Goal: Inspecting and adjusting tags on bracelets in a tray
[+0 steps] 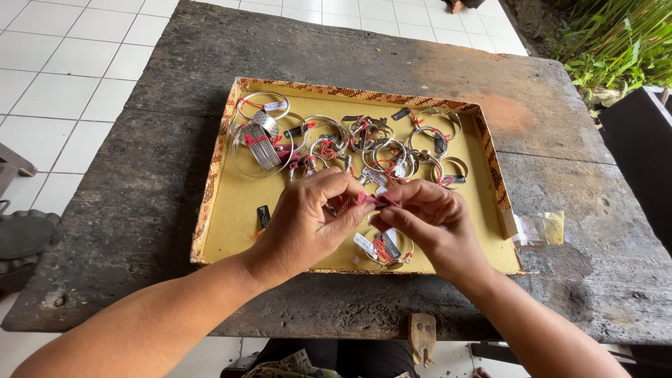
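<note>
Fingers of left hand [308, 224] and right hand [427, 220] pinched on red thread [374, 201], over tray [231, 210] of silver bangles [262, 136]

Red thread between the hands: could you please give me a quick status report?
Left hand and right hand both pinch red thread. Above yellow tray. Nothing in the way.

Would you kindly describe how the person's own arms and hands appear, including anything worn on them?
Both forearms are bare, with no sleeves reaching into view. The left hand and the right hand wear no gloves, and no rings, wristwatch or bracelet show on them. The fingernails look short and unpainted.
</note>
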